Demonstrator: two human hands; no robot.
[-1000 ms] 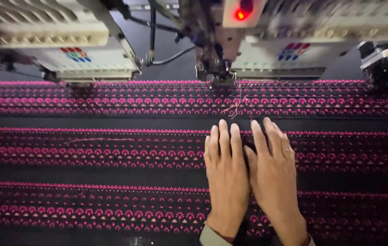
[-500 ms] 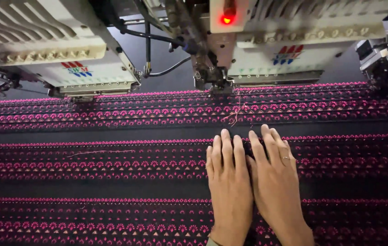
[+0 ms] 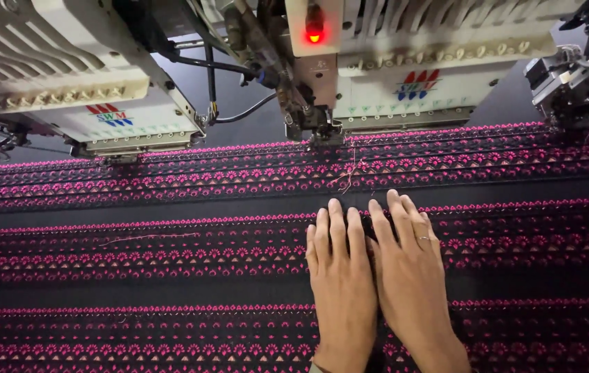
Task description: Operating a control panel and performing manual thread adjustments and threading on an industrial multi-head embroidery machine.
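Observation:
My left hand [image 3: 341, 276] and my right hand [image 3: 408, 266] lie flat side by side on a stretched black fabric [image 3: 135, 283] with rows of pink embroidered motifs. Fingers are together and point toward the machine; neither hand holds anything. A ring sits on one finger of my right hand. Just beyond the fingertips a tangle of loose pink thread [image 3: 347, 173] lies on the cloth, below the needle of the middle embroidery head [image 3: 322, 128], whose red light [image 3: 314, 36] is lit.
Another white embroidery head [image 3: 101, 110] hangs over the fabric at the left, and a dark metal head [image 3: 578, 76] at the right. Black cables [image 3: 239, 103] run between them. A single loose thread [image 3: 146, 237] lies on the fabric at the left.
The view has tilted and shifted, so the hands and fabric appear lower in the frame. Both hands stay flat, side by side on the cloth.

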